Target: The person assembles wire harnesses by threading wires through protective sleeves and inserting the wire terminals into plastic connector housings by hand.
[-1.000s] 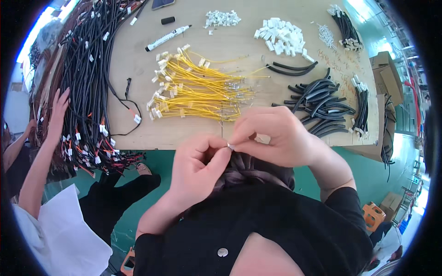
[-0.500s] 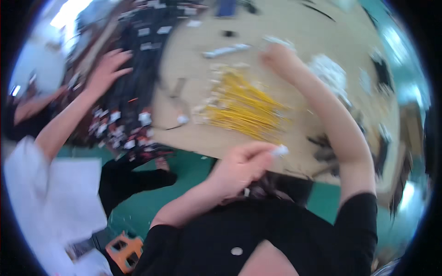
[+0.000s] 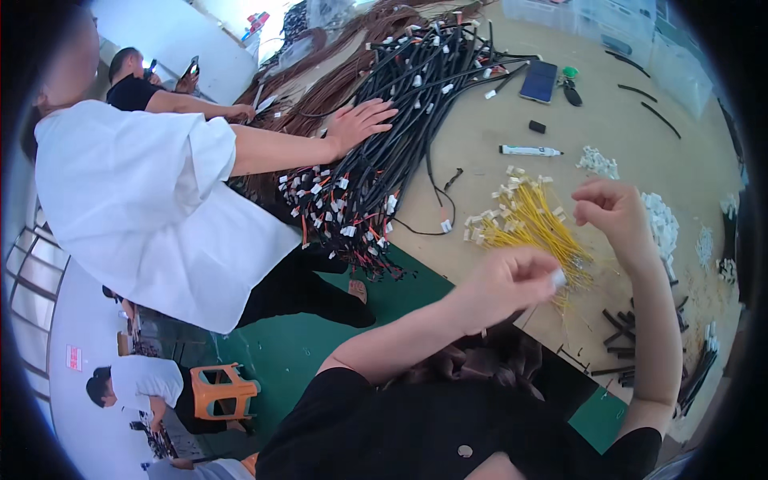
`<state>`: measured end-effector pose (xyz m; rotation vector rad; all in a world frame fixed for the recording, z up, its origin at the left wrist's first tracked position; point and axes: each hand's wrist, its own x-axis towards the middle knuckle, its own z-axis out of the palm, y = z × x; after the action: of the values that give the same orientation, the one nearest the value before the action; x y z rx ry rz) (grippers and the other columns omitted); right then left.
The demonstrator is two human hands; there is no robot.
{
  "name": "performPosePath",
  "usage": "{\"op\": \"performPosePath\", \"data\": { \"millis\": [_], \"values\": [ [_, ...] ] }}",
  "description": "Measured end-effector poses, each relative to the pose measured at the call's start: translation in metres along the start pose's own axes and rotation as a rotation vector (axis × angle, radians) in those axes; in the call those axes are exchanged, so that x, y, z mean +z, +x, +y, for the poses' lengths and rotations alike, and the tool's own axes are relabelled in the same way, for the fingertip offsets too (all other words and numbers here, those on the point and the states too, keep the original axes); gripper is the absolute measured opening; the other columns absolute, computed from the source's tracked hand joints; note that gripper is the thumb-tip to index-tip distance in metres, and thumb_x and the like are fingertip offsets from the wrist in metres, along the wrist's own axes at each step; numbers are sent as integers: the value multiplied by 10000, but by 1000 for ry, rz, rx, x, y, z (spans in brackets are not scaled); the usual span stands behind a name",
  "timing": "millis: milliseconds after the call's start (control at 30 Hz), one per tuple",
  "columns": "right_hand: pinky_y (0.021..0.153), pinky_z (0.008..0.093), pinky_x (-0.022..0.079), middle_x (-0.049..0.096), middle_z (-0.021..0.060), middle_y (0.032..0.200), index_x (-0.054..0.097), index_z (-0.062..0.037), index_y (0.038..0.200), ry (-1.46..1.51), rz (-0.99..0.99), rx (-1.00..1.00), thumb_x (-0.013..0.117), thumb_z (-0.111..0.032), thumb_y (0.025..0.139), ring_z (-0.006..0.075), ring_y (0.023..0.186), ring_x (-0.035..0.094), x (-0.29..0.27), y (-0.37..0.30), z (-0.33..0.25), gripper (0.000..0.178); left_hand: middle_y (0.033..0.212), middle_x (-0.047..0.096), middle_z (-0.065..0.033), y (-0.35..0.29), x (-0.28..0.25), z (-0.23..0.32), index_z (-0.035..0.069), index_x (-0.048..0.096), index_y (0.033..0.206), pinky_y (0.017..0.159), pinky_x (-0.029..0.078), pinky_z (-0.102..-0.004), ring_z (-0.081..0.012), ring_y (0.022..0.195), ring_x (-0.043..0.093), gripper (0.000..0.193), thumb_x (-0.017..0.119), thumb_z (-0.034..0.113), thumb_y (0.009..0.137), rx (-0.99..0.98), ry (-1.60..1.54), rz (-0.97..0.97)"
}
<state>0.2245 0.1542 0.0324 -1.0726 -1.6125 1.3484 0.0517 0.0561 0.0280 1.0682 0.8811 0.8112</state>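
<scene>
Near the table's front edge, my left hand (image 3: 512,286) is closed, with a small white piece (image 3: 558,278) at the fingertips. Its exact kind is too small to tell. My right hand (image 3: 610,206) hovers just right of a bundle of yellow wires (image 3: 538,220), its fingers curled in a pinch. Whatever they hold, if anything, is hidden. White connectors sit at the far ends of the yellow wires. Beyond my right hand lies a small heap of white connectors (image 3: 598,162), and a larger white heap (image 3: 660,228) is partly behind my right forearm.
A co-worker in a white shirt (image 3: 144,208) stands at left, one hand (image 3: 358,128) flat on black cables (image 3: 424,96). A marker (image 3: 530,150), a phone (image 3: 538,82) and black tube pieces (image 3: 620,328) lie on the table (image 3: 472,172). An orange stool (image 3: 224,392) stands behind left.
The view has turned, swinging the table rightward. My right hand has come back from the small white heap toward the yellow wires. My left hand still holds the white piece.
</scene>
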Motion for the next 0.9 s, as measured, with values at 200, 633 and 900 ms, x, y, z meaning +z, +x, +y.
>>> {"op": "performPosePath", "data": {
  "millis": [200,633,900],
  "values": [
    [656,210,445,532,81,840,566,39,781,261,324,-271,540,124,672,122,715,540,36,-69,-20,141,756,572,-54,8,-1,20,3,516,997,476,440,-192,-85,594,540,227,526,87,786,189,-286,263],
    [641,237,471,551,141,875,545,34,817,20,505,-709,560,139,657,180,773,552,54,-92,9,192,808,573,-80,10,34,7,12,500,927,614,483,-257,-140,698,572,137,490,86,812,185,-495,139],
    [658,244,476,548,156,885,527,36,810,2,557,-711,565,135,660,180,789,553,60,-94,13,183,833,569,-79,7,32,4,25,513,918,649,459,-255,-137,733,559,124,485,94,818,175,-569,170]
  ]
}}
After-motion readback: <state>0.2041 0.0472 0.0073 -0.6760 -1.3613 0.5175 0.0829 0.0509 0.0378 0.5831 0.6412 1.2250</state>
